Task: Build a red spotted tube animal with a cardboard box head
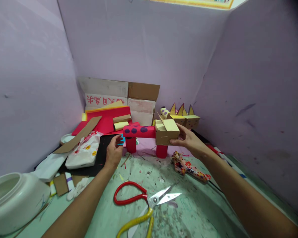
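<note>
A red paper tube [144,132] with purple spots lies level on two upright red tube legs [131,145] in the middle of the table. At its right end sits a small tan cardboard box [167,136] with pale yellow flaps on top. My right hand [187,138] grips this box at its right side, the thumb at the lower corner and the fingers behind. Beside the tube's left end is my left hand [115,150], fingers bent and apart, holding nothing. Nearer me lie scissors [155,200] with one red and one yellow handle, blades parted.
A flower-patterned glue gun [188,168] with a cord lies below my right hand. White pot [17,201] front left; plastic bag [85,152], cardboard strip [81,134] and red sheets [105,119] behind. Spiked cardboard pieces [182,114] stand back right, by the wall.
</note>
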Demonstrator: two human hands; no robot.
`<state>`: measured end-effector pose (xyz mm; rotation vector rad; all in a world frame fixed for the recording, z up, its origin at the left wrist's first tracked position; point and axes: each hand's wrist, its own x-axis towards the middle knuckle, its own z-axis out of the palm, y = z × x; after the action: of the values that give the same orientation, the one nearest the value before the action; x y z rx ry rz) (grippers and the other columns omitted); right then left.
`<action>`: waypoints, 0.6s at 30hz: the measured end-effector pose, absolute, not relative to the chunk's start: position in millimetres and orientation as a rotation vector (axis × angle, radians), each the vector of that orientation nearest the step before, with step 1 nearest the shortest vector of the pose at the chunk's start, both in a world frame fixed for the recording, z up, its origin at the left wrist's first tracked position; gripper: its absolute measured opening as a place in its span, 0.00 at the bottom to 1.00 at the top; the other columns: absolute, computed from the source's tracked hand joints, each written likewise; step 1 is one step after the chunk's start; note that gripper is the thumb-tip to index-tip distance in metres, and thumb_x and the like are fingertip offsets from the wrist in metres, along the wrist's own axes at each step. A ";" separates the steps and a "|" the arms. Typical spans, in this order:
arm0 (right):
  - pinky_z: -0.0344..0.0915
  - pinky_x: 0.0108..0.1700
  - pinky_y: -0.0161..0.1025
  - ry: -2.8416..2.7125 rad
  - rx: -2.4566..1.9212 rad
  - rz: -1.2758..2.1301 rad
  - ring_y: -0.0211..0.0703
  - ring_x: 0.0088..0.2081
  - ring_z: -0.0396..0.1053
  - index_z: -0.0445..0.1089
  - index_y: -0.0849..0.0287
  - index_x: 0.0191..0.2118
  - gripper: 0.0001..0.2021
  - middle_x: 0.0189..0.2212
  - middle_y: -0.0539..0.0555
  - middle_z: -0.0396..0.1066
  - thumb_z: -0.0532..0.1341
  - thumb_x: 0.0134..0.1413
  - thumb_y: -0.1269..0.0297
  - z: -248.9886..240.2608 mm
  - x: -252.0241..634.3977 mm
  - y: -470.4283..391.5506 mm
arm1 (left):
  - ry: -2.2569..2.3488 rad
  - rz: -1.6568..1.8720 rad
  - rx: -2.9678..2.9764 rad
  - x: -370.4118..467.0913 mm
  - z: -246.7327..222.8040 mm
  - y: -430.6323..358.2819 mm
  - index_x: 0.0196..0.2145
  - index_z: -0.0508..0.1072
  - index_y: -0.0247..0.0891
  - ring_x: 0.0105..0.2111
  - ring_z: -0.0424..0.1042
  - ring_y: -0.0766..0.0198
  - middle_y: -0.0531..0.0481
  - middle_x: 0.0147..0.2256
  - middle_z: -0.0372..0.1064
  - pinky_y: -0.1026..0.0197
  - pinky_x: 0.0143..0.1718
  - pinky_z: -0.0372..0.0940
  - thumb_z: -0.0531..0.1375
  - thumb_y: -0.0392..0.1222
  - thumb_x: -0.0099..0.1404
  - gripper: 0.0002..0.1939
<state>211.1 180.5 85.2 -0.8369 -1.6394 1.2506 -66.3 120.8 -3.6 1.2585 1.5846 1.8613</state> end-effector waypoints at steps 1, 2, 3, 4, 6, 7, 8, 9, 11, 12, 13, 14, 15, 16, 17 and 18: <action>0.56 0.59 0.51 -1.644 -0.843 1.246 0.54 0.56 0.60 0.63 0.57 0.54 0.38 0.55 0.57 0.64 0.70 0.29 0.70 84.4 211.8 180.8 | 1.578 1.866 1.254 -66.6 -3.9 120.9 0.42 0.68 0.36 0.38 0.70 0.59 0.47 0.37 0.70 0.56 0.42 0.66 0.54 0.32 0.46 0.22; 0.57 0.58 0.51 -1.652 -0.843 1.245 0.54 0.56 0.60 0.62 0.57 0.55 0.38 0.55 0.58 0.63 0.69 0.30 0.70 83.4 212.6 181.3 | 1.572 1.871 1.249 -67.0 -4.1 121.0 0.41 0.68 0.36 0.38 0.70 0.59 0.47 0.37 0.70 0.55 0.42 0.66 0.53 0.32 0.45 0.22; 0.58 0.57 0.51 -1.661 -0.837 1.249 0.55 0.56 0.60 0.61 0.56 0.55 0.39 0.55 0.58 0.63 0.69 0.30 0.70 82.5 213.4 181.7 | 1.566 1.875 1.244 -67.3 -4.2 121.1 0.41 0.68 0.36 0.38 0.70 0.59 0.47 0.37 0.69 0.55 0.42 0.66 0.53 0.32 0.45 0.23; 0.58 0.57 0.51 -1.673 -0.826 1.256 0.54 0.56 0.60 0.60 0.56 0.56 0.40 0.55 0.58 0.63 0.69 0.31 0.70 81.6 214.2 182.0 | 1.559 1.879 1.239 -67.4 -4.0 121.0 0.41 0.69 0.36 0.38 0.70 0.59 0.47 0.37 0.69 0.55 0.42 0.66 0.53 0.32 0.44 0.23; 0.59 0.56 0.50 -1.693 -0.813 1.260 0.54 0.56 0.60 0.58 0.56 0.58 0.41 0.56 0.58 0.62 0.69 0.32 0.69 80.0 215.8 182.0 | 1.546 1.888 1.227 -67.0 -3.0 120.6 0.40 0.69 0.36 0.38 0.70 0.58 0.47 0.36 0.70 0.54 0.42 0.66 0.52 0.31 0.43 0.23; 0.59 0.56 0.50 -1.701 -0.819 1.249 0.54 0.56 0.60 0.57 0.57 0.58 0.42 0.56 0.59 0.62 0.70 0.32 0.68 79.3 216.8 181.7 | 1.539 1.895 1.219 -66.5 -2.3 120.3 0.40 0.69 0.36 0.38 0.71 0.58 0.47 0.36 0.70 0.54 0.42 0.66 0.52 0.31 0.43 0.23; 0.59 0.56 0.50 -1.705 -0.836 1.231 0.55 0.56 0.60 0.57 0.57 0.59 0.42 0.56 0.59 0.61 0.70 0.32 0.67 78.6 217.9 181.3 | 1.532 1.902 1.211 -66.0 -1.5 120.1 0.40 0.69 0.36 0.38 0.71 0.58 0.47 0.36 0.70 0.53 0.42 0.66 0.52 0.31 0.43 0.23; 0.59 0.56 0.51 -1.699 -0.863 1.208 0.55 0.56 0.59 0.57 0.56 0.59 0.43 0.57 0.60 0.61 0.70 0.32 0.66 78.0 219.2 180.5 | 1.524 1.911 1.202 -65.5 -0.7 119.8 0.40 0.69 0.36 0.38 0.71 0.58 0.47 0.36 0.70 0.53 0.42 0.66 0.52 0.31 0.43 0.23; 0.59 0.56 0.53 -1.667 -0.925 1.169 0.57 0.56 0.59 0.56 0.56 0.59 0.44 0.57 0.61 0.59 0.71 0.32 0.64 76.7 222.6 178.2 | 1.504 1.923 1.187 -64.5 0.7 119.6 0.41 0.68 0.36 0.38 0.71 0.58 0.47 0.36 0.70 0.53 0.42 0.67 0.52 0.32 0.43 0.23; 0.59 0.56 0.54 -1.644 -0.946 1.155 0.57 0.56 0.59 0.56 0.55 0.59 0.44 0.57 0.61 0.59 0.71 0.31 0.63 76.0 224.7 176.4 | 1.494 1.928 1.180 -64.2 1.3 119.7 0.41 0.68 0.36 0.37 0.71 0.58 0.47 0.36 0.70 0.54 0.42 0.67 0.53 0.32 0.43 0.23; 0.58 0.56 0.54 -1.614 -0.957 1.140 0.57 0.56 0.59 0.57 0.55 0.58 0.43 0.57 0.61 0.59 0.71 0.31 0.62 75.2 227.0 174.0 | 1.486 1.933 1.172 -63.9 1.8 119.9 0.41 0.68 0.35 0.37 0.71 0.59 0.47 0.36 0.70 0.54 0.41 0.67 0.53 0.32 0.43 0.23; 0.59 0.56 0.54 -1.577 -0.956 1.123 0.57 0.56 0.60 0.58 0.55 0.57 0.42 0.57 0.61 0.60 0.71 0.32 0.62 74.4 229.5 170.8 | 1.480 1.937 1.162 -63.7 2.1 120.2 0.41 0.68 0.35 0.36 0.71 0.59 0.47 0.35 0.70 0.54 0.41 0.67 0.53 0.32 0.43 0.23; 0.59 0.56 0.54 -1.527 -0.941 1.098 0.56 0.56 0.60 0.59 0.54 0.56 0.40 0.55 0.61 0.61 0.71 0.32 0.62 73.5 232.2 166.8 | 1.479 1.942 1.149 -63.7 2.4 120.6 0.41 0.68 0.35 0.35 0.71 0.59 0.47 0.35 0.70 0.54 0.40 0.67 0.54 0.33 0.43 0.23; 0.60 0.55 0.54 -1.463 -0.919 1.065 0.55 0.55 0.61 0.60 0.54 0.54 0.37 0.54 0.60 0.63 0.71 0.33 0.62 72.3 234.9 161.7 | 1.481 1.949 1.134 -63.6 2.5 121.0 0.40 0.68 0.34 0.35 0.71 0.60 0.47 0.35 0.70 0.54 0.40 0.67 0.54 0.33 0.43 0.22; 0.60 0.55 0.53 -1.383 -0.896 1.026 0.54 0.54 0.63 0.62 0.54 0.52 0.34 0.51 0.60 0.65 0.71 0.34 0.62 70.9 237.4 155.7 | 1.486 1.956 1.117 -63.6 2.4 121.5 0.40 0.68 0.34 0.34 0.71 0.60 0.47 0.34 0.70 0.55 0.39 0.67 0.54 0.33 0.43 0.22; 0.62 0.54 0.52 -1.293 -0.880 0.986 0.53 0.52 0.64 0.63 0.54 0.50 0.32 0.49 0.59 0.66 0.71 0.35 0.62 69.0 239.8 148.8 | 1.494 1.961 1.098 -63.5 2.3 121.8 0.39 0.68 0.35 0.34 0.71 0.60 0.47 0.34 0.70 0.55 0.39 0.67 0.55 0.33 0.44 0.21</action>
<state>239.8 148.8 69.0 -0.8803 -1.2930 0.9858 -63.5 121.8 2.3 1.0981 1.4939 1.9611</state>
